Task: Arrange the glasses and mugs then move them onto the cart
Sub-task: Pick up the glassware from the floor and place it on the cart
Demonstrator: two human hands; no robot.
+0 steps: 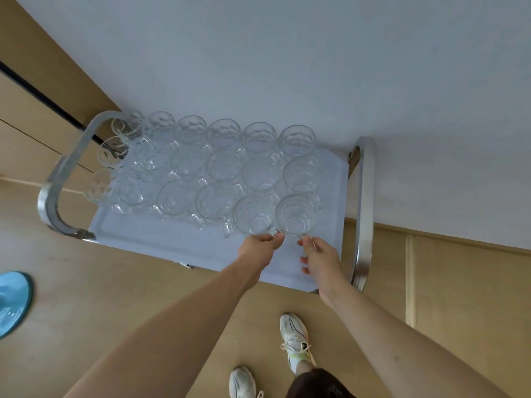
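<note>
Several clear glass mugs stand in three rows on the pale blue top of the cart (172, 242). My left hand (260, 249) pinches the handle of the second mug from the right in the near row (253, 215). My right hand (319, 258) pinches the handle of the rightmost near mug (296, 215). Both mugs sit upright on the cart, side by side and almost touching. At the cart's left end a few more glasses (115, 150) crowd against the handle bar.
Chrome handle bars curve up at the cart's left end (54, 185) and right end (365, 214). A white wall (287, 53) rises behind the cart. Wooden floor lies around it, with a blue round object (13, 300) at the left edge. My feet stand below.
</note>
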